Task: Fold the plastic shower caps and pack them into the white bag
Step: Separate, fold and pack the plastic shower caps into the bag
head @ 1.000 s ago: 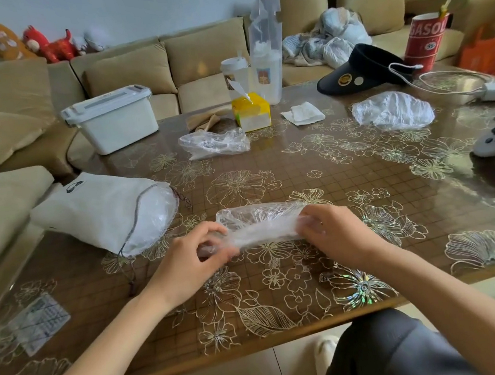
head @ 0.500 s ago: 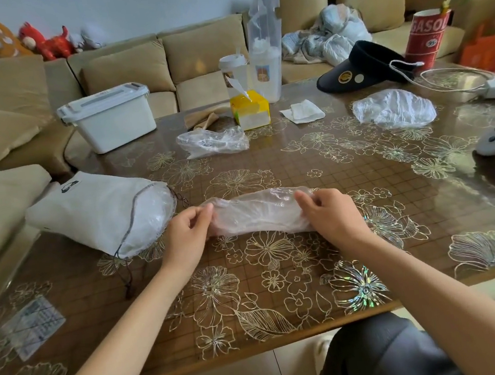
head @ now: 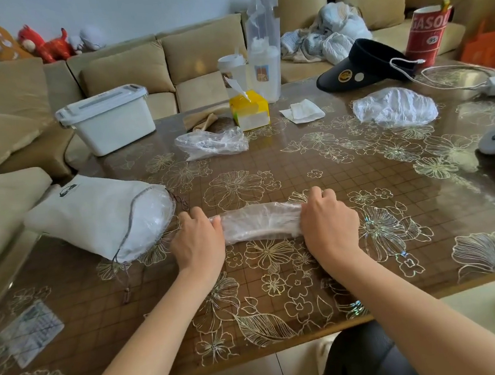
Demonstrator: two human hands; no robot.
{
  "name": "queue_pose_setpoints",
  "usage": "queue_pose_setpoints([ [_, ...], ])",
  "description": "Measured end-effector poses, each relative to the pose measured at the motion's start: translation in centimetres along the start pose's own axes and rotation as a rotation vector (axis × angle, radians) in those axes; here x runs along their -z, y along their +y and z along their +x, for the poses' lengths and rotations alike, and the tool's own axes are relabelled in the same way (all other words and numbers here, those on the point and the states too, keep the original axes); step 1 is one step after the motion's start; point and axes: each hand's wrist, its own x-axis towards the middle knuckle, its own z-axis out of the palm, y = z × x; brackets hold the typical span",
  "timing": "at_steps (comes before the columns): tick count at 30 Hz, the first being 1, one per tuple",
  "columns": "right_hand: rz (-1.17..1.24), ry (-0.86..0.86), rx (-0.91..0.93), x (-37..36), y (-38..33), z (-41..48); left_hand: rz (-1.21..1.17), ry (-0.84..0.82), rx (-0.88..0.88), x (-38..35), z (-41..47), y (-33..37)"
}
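Head-worn view, downward over nearby table (head: pixel 299 166)

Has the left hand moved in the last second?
Yes. The left hand has shifted forward and left, nearer the mouth of the white bag, gripping the shower cap.

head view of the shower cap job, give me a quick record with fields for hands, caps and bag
folded cap: long strip on the table
left hand: grips its left end
right hand: grips its right end
white bag: on its side, left of the hands, clear plastic at its mouth
unfolded cap: far right
crumpled clear plastic: mid table
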Motion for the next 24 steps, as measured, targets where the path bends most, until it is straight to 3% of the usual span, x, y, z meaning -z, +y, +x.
queue_pose_setpoints([
  [4,0.028,-0.005,-0.074,0.6,0.1,0.1,-0.049,-0.043,-0.02,-0.3,0.5,-0.5],
  [9,0.199,-0.046,-0.207,2.1,1.4,1.3,-0.676,-0.154,0.152,1.4,1.8,-1.3],
  [13,0.641,-0.106,-0.26,4.4,1.3,2.1,-1.088,-0.257,0.278,4.6,2.7,-1.6],
  [19,1.196,-0.146,0.029,10.0,0.2,1.1,-1.024,-0.403,-0.079,13.3,2.6,-1.4],
  [21,1.356,-0.274,0.133,11.6,0.0,0.5,-0.879,-0.504,-0.242,16.3,2.2,-1.1],
  [24,1.413,-0.591,0.294,12.4,-1.5,-0.8,-0.747,-0.665,-0.389,19.8,1.6,-0.3],
])
